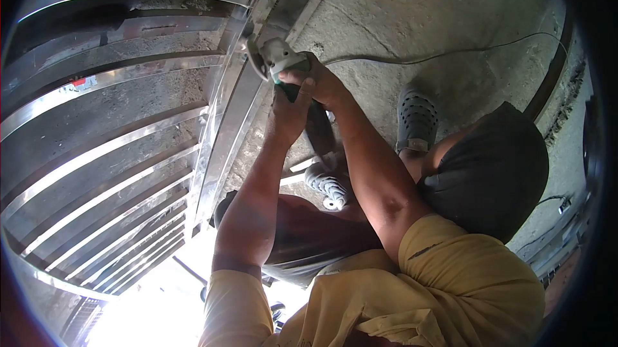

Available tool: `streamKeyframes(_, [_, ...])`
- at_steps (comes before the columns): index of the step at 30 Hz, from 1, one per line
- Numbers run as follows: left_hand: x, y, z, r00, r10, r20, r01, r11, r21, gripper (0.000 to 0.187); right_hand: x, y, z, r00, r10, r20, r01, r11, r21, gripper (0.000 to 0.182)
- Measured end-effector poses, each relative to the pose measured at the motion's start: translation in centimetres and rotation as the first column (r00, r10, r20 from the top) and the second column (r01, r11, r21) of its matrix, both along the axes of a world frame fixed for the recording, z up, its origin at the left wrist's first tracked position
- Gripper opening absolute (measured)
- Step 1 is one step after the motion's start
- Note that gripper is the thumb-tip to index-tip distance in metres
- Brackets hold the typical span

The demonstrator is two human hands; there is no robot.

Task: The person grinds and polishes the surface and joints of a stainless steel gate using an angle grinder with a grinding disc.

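An angle grinder (279,54) with a grey metal head and a green-and-dark body is held in both hands. My left hand (290,110) wraps the body from the near side, thumb up along it. My right hand (325,83) is closed over the other side, just behind the head. The grinder's disc (256,60) stands on edge, right at the side rail (235,99) of a shiny metal frame. The dark rear of the grinder slants down between my forearms.
Curved metal bars (109,80) of the frame fill the left side. A black cord (412,62) runs across the concrete floor (476,18) to the right. My feet, in grey clogs (417,115), are on the floor near the frame. Bright light comes from the lower left.
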State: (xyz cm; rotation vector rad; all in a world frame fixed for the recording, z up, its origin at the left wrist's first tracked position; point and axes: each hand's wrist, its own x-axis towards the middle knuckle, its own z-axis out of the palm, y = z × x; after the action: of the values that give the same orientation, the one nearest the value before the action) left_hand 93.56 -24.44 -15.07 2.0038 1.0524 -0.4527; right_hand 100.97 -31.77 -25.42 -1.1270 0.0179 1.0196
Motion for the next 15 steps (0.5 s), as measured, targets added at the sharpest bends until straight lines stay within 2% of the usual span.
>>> streamKeyframes(3, [-1.0, 0.0, -1.3, 0.983, 0.028, 0.182, -0.021, 0.999, -0.040, 0.086, 0.2, -0.4, 1.0, 0.984, 0.035, 0.176, -0.028, 0.999, -0.043, 0.087])
streamKeyframes(7, [-1.0, 0.9, -1.6, 0.956, 0.136, 0.259, -0.071, 0.967, -0.244, 0.079, -1.0, -0.1, 1.6, 0.940, 0.004, 0.340, 0.048, 0.988, -0.145, 0.099])
streamKeyframes(10, [-1.5, 1.1, -2.2, 0.932, 0.293, 0.215, -0.215, 0.921, -0.324, 0.064, -1.9, 0.2, 2.1, 0.885, 0.023, 0.465, 0.078, 0.977, -0.198, 0.104])
streamKeyframes(13, [-1.8, 1.6, -1.4, 0.918, 0.368, 0.151, -0.271, 0.856, -0.441, 0.066, -2.7, 0.8, 2.7, 0.860, 0.011, 0.510, 0.101, 0.976, -0.191, 0.100])
streamKeyframes(14, [-1.8, 1.8, -1.0, 0.921, 0.385, 0.066, -0.330, 0.857, -0.395, 0.070, -3.2, 0.9, 2.9, 0.870, -0.001, 0.494, 0.111, 0.975, -0.193, 0.099])
streamKeyframes(15, [-1.9, 1.9, -0.7, 0.913, 0.402, 0.071, -0.337, 0.840, -0.425, 0.071, -3.5, 1.1, 3.0, 0.880, -0.013, 0.475, 0.121, 0.973, -0.197, 0.097])
